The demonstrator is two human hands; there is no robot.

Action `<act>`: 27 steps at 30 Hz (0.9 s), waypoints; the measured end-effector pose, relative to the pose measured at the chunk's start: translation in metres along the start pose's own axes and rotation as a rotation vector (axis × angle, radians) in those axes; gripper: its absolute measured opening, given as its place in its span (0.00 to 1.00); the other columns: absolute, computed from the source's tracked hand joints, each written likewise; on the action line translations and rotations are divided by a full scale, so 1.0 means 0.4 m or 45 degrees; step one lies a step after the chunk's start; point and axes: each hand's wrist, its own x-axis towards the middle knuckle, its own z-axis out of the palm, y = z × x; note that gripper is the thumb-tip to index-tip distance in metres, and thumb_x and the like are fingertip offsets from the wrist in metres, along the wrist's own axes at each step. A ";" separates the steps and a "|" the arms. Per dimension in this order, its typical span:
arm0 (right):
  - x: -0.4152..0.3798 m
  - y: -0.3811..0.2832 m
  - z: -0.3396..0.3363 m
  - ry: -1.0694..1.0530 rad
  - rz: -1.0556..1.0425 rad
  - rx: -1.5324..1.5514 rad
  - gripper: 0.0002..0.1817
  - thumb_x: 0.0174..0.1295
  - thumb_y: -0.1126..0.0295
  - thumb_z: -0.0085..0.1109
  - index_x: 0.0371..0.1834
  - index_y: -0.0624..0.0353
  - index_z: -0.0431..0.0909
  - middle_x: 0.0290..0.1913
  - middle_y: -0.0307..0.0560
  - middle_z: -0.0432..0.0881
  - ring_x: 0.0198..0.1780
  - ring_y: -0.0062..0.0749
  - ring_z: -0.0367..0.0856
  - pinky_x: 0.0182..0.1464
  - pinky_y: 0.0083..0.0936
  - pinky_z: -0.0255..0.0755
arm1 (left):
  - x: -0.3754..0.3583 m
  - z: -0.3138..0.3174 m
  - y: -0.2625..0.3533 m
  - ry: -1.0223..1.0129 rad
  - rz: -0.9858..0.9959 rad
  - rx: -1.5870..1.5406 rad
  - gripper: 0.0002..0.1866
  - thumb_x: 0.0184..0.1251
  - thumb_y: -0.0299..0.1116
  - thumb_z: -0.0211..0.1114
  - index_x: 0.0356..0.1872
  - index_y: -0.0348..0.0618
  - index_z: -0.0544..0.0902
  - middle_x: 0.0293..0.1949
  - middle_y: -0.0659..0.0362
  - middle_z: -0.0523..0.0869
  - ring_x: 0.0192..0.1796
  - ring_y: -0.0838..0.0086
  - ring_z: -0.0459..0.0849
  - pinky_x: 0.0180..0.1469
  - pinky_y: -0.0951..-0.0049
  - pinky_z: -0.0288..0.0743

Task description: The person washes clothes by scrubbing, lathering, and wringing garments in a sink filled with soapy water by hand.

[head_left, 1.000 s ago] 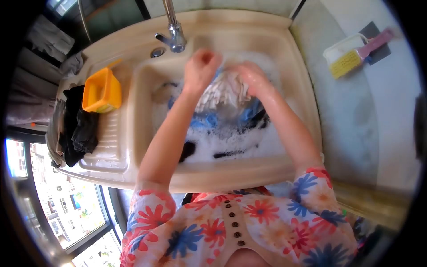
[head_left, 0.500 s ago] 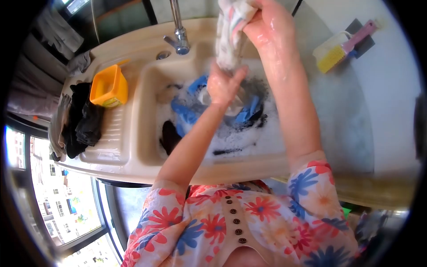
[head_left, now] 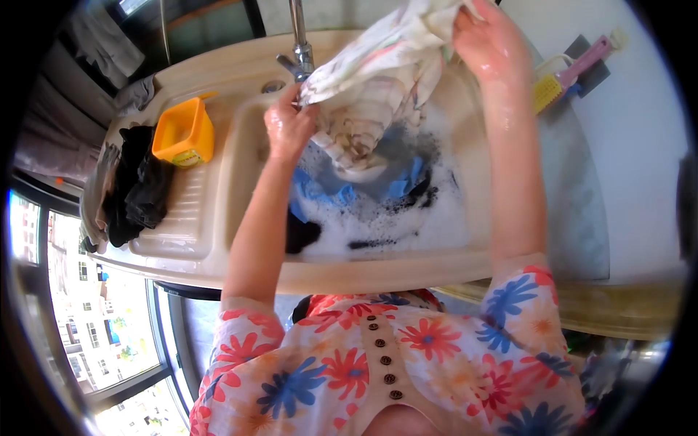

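A wet white cloth with faint coloured stripes (head_left: 385,65) is spread between my hands above the sink (head_left: 243,196). My left hand (head_left: 286,125) is closed on its left corner, near the tap. Higher up on the right, my right hand (head_left: 494,45) grips the cloth's other upper end. The lower part hangs bunched and brownish, its tip down at the soapy water. Beneath it, blue fabric (head_left: 342,193) floats among suds, and a dark piece of fabric (head_left: 302,234) lies at the basin's front left.
A tap (head_left: 301,54) stands behind the basin. On the ribbed drainboard to the left are a yellow-orange plastic container (head_left: 196,151) and a heap of black and grey clothes (head_left: 138,189). A yellow-bristled brush with a pink handle (head_left: 585,62) lies on the right-hand ledge.
My hands have moved apart, left hand going up and left, right hand rightward. The cloth, bunched and twisted before, is now opened out between them.
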 end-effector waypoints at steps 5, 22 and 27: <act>0.076 -0.189 -0.202 -0.361 0.297 0.007 0.08 0.61 0.71 0.45 0.39 0.62 0.70 0.39 0.50 0.76 0.41 0.40 0.76 0.41 0.32 0.72 | 0.012 -0.132 0.089 -0.298 0.111 -0.140 0.18 0.54 0.28 0.60 0.49 0.44 0.78 0.27 0.60 0.82 0.28 0.82 0.76 0.33 0.80 0.72; 0.095 0.126 -0.375 0.159 0.007 -1.127 0.21 0.54 0.74 0.55 0.50 0.64 0.61 0.38 0.46 0.77 0.36 0.34 0.79 0.28 0.30 0.73 | 0.167 0.015 -0.112 -0.623 0.073 0.330 0.13 0.54 0.39 0.57 0.37 0.44 0.81 0.27 0.55 0.82 0.30 0.66 0.80 0.37 0.67 0.73; -0.174 0.331 -0.493 -0.485 0.694 -2.152 0.22 0.48 0.61 0.61 0.45 0.59 0.72 0.28 0.48 0.80 0.30 0.32 0.79 0.33 0.27 0.72 | -0.083 -0.024 -0.253 -1.490 0.136 0.892 0.12 0.46 0.36 0.63 0.35 0.50 0.81 0.28 0.56 0.83 0.34 0.64 0.81 0.41 0.68 0.74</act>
